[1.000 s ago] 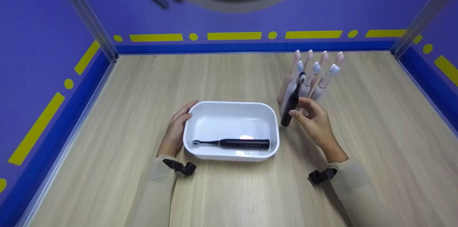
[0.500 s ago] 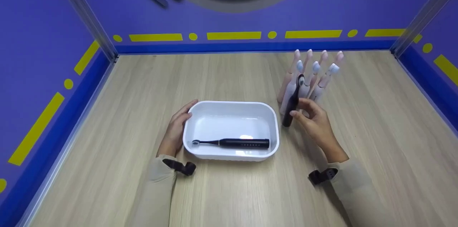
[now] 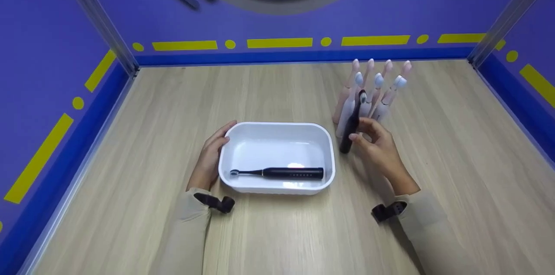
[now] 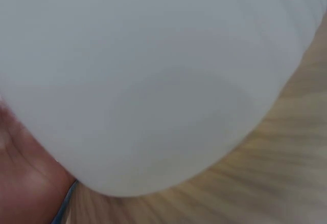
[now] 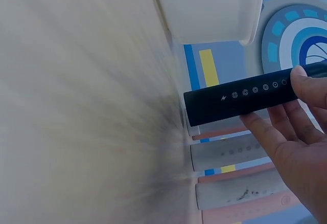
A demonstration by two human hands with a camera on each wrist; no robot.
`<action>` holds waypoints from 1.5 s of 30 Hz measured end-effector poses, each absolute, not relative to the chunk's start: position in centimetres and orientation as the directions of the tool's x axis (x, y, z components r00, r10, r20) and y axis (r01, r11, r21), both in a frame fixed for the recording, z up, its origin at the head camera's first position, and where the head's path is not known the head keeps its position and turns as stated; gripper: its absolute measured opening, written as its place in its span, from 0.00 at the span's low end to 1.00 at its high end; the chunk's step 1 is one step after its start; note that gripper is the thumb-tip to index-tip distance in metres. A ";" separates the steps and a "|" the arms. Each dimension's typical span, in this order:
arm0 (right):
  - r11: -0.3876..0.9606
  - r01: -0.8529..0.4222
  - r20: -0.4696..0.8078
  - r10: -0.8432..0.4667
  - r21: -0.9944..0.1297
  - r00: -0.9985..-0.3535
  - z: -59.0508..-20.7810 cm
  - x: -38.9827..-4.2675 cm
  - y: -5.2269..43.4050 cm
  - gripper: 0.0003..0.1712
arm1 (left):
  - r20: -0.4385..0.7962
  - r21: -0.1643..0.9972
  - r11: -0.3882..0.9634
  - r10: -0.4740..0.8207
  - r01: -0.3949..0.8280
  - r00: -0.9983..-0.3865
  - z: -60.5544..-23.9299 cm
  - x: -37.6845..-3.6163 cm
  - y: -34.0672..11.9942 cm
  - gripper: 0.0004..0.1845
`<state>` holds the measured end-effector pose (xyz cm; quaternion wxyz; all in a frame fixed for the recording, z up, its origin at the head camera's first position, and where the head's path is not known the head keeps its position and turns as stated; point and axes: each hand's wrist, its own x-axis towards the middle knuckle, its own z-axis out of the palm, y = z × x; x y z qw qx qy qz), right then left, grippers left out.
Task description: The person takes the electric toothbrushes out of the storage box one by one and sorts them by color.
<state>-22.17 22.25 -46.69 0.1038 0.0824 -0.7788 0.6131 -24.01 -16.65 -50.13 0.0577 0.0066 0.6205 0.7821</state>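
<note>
Head view: I see the left hand [image 3: 211,156] flat against the white plastic tub [image 3: 277,129], fingers relaxed. The right hand [image 3: 376,148] pinches the upright black electric toothbrush [image 3: 352,123] among the pink and white toothbrushes [image 3: 376,88] on the wooden surface [image 3: 173,101].

Left wrist: tub wall only.

Right wrist: fingers curled round the handle, base just off the surface. Lift straight up, clear the neighbours.

- Two bare hands, left hand [image 3: 210,160] and right hand [image 3: 378,149].
- Beige long sleeves cover both forearms to the wrists.
- A black strap-mounted camera sits at each wrist.
</note>
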 end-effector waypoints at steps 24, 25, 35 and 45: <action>0.268 -0.229 0.226 -0.042 -0.936 -0.973 -46.6 -22.3 22.5 0.24 | -0.060 0.966 -0.243 0.105 -0.084 -0.993 -50.1 -24.1 -16.7 0.27; 0.270 -0.222 0.219 -0.043 -0.937 -0.975 -46.6 -22.3 22.6 0.24 | -0.062 0.966 -0.243 0.104 -0.086 -0.993 -50.1 -24.1 -16.7 0.27; 0.279 -0.216 0.209 -0.055 -0.936 -0.976 -46.6 -22.2 22.8 0.26 | -0.058 0.962 -0.258 0.110 -0.085 -0.992 -50.1 -24.1 -16.7 0.27; 0.312 -0.167 0.152 -0.072 -0.935 -0.986 -46.2 -22.1 23.1 0.28 | -0.064 0.963 -0.253 0.105 -0.088 -0.992 -49.8 -23.9 -16.7 0.27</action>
